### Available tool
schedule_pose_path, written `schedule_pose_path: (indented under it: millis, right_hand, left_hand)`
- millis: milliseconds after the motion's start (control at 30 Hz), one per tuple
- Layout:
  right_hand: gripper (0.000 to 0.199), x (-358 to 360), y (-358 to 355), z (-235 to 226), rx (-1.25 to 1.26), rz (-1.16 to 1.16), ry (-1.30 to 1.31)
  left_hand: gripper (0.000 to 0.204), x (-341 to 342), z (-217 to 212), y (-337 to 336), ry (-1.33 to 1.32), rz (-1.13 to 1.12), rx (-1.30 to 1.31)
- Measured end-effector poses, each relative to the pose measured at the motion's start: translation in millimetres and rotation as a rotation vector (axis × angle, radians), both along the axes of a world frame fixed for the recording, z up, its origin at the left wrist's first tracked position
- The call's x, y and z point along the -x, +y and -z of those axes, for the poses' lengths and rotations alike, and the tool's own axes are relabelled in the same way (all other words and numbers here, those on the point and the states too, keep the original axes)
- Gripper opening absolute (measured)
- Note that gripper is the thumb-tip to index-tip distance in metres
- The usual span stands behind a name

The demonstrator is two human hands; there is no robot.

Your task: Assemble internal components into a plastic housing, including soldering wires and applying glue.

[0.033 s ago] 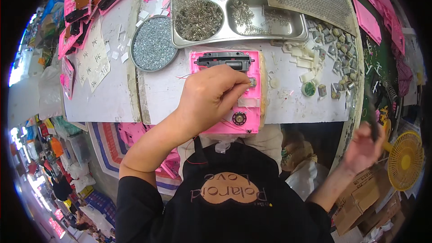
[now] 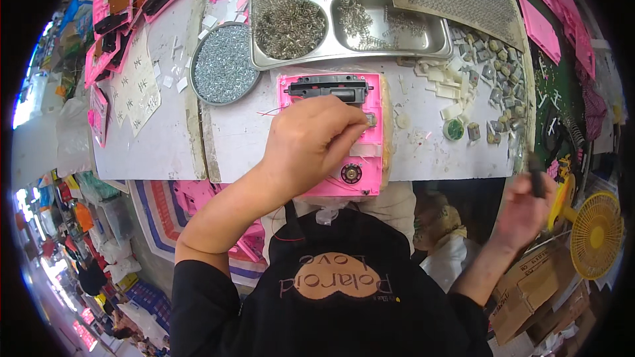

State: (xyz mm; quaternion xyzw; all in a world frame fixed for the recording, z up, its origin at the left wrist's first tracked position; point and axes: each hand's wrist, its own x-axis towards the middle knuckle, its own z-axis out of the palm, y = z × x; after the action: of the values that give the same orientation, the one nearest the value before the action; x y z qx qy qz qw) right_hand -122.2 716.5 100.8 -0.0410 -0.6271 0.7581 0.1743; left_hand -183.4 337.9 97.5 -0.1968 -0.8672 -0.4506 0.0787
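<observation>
A pink plastic housing [image 2: 374, 152] lies at the table's front edge, with a black elongated part [image 2: 331, 89] set across its far end. My left hand [image 2: 311, 135] reaches over it, thumb and forefinger pinched at a small greyish block [image 2: 371, 120] at the housing's right side. The palm hides the middle of the housing. A round speaker-like part [image 2: 351, 172] sits in its near end. Off to the right, beyond the table's edge, my right hand [image 2: 522, 215] is closed around a dark-handled tool [image 2: 536, 178]; motion blurs it, and its kind cannot be made out.
Behind the housing stands a metal compartment tray [image 2: 264, 59] of small springs. A round bowl [image 2: 198, 86] of small silvery pieces is left of it. Grey blocks [image 2: 493, 92] and white plastic parts [image 2: 450, 92] lie scattered right. A yellow fan [image 2: 595, 235] stands at far right.
My right hand has shifted a little left and up with the dark-handled tool. The left hand stays pinched at the small block.
</observation>
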Motion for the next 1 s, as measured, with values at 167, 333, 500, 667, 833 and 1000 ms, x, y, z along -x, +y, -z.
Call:
schedule_pose_path:
  millis: [167,333,500,667,833,1000]
  right_hand:
    - [0.022,21,-86,9,-0.273,-0.328,0.079]
    - [0.022,29,-101,10,-0.418,-0.452,0.158]
    - [0.022,34,-105,9,-0.499,-0.498,0.217]
    - [0.022,37,-108,10,-0.500,-0.509,0.233]
    - [0.022,37,-108,10,-0.504,-0.514,0.227]
    - [0.022,37,-108,10,-0.509,-0.522,0.227]
  left_hand:
    - [0.016,-3,7,8,0.135,-0.060,0.216]
    - [0.016,-3,9,12,0.122,-0.101,0.245]
    - [0.011,-2,11,12,0.126,-0.096,0.253]
    - [0.011,-2,10,10,0.128,-0.091,0.245]
    - [0.011,-1,11,10,0.133,-0.086,0.248]
    - [0.011,-2,10,10,0.134,-0.085,0.252]
